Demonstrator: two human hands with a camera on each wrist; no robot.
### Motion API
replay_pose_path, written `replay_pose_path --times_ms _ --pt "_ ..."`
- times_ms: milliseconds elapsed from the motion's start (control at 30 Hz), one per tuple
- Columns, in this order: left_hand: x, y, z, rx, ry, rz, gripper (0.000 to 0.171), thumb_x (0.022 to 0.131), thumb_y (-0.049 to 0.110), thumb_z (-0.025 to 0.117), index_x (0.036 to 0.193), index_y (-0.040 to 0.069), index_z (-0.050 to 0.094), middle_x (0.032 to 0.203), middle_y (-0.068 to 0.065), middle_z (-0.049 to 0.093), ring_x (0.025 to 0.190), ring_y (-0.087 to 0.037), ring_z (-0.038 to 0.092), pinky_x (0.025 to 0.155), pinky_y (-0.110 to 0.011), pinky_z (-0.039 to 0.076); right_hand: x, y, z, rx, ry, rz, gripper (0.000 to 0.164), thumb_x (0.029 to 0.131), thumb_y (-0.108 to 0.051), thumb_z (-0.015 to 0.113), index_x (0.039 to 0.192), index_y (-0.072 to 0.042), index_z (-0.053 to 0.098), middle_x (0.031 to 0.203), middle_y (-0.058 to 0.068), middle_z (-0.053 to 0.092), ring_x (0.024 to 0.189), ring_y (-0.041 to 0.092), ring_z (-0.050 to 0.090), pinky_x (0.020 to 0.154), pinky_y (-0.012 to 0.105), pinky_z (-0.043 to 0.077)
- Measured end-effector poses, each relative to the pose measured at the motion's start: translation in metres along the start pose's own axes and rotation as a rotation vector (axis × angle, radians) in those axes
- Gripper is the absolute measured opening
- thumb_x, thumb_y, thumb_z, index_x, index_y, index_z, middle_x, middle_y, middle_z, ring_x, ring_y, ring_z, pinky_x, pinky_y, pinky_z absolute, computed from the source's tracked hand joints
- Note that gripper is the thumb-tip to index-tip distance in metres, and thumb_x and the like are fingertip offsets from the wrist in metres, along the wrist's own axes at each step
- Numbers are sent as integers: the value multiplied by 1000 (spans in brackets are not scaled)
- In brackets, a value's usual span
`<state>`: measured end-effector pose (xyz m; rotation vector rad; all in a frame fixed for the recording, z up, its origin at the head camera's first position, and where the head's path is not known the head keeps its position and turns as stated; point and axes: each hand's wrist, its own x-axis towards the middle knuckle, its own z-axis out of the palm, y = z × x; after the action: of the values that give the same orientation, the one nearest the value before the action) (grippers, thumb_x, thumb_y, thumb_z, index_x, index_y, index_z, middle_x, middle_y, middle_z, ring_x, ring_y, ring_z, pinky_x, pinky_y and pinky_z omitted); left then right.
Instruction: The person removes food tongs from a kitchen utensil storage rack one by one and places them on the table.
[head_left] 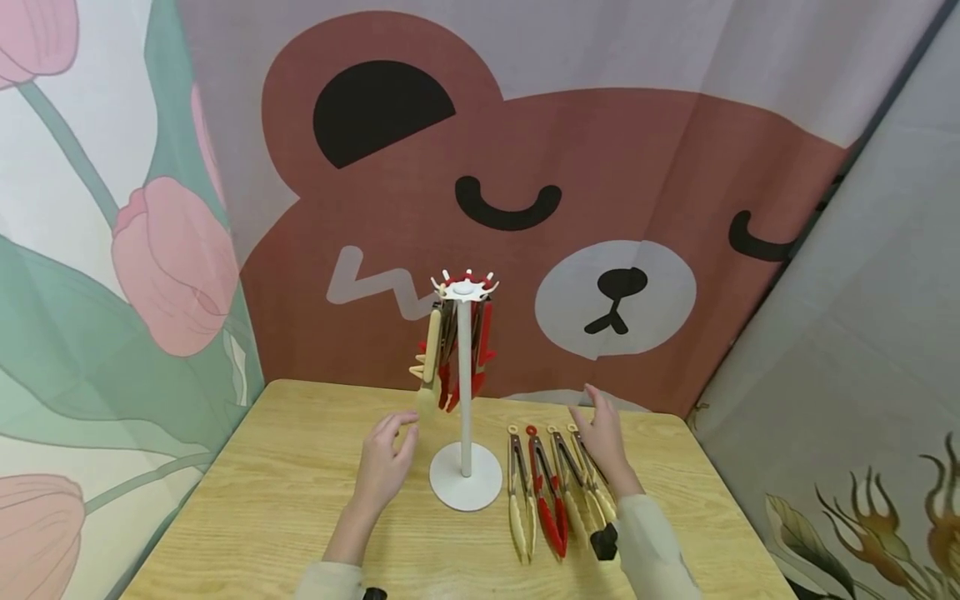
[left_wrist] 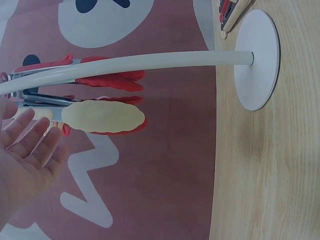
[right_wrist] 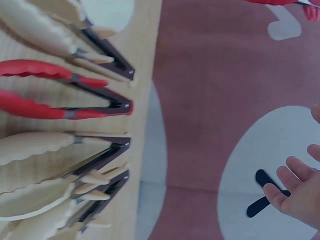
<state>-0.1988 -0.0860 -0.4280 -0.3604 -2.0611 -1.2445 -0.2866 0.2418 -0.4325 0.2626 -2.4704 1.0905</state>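
Observation:
My left hand [head_left: 384, 462] is raised to the left of a white stand [head_left: 466, 392], fingers loosely bent around nothing. From the stand's hooked top hang cream tongs [head_left: 432, 346] and red tongs [head_left: 485, 329]. The left wrist view has my fingers overlapping the upper part of the hanging cream tongs [left_wrist: 102, 116]. My right hand [head_left: 604, 440], fingers spread and holding nothing, is over the far right end of a row of tongs. That row has red tongs [head_left: 552, 517] among several cream ones [head_left: 517, 521], ring ends pointing away from me.
The stand's round white base [head_left: 446, 487] sits on a wooden table [head_left: 285, 483]. Behind the table's far edge hangs a curtain [head_left: 360, 200] with a bear print. A pale curtain [head_left: 847, 358] closes off the right side.

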Motion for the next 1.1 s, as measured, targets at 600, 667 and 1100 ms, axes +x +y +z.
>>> replay_pose_path --times_ms 600,667,1100 --pt "-3 -3 -2 6 -9 -15 14 84 1 56 96 -2 63 98 -13 63 95 -29 57 76 -42 47 22 -53 -13 39 35 -94 50 89 -22 56 128 4 39 124 24 41 114 35 37 84 48 39" --pt "-4 -3 -1 3 -13 -15 14 84 1 56 96 -2 63 98 -13 63 95 -29 57 76 -43 47 24 -55 -14 29 37 -102 50 89 -22 56 128 4 39 124 25 41 113 35 38 84 48 39" --pt "-10 -4 0 13 -31 -48 13 84 2 56 95 -1 64 97 -13 63 95 -29 57 77 -43 47 45 -90 -16 30 42 -214 49 89 -24 55 128 3 42 124 22 43 115 34 38 89 49 36"
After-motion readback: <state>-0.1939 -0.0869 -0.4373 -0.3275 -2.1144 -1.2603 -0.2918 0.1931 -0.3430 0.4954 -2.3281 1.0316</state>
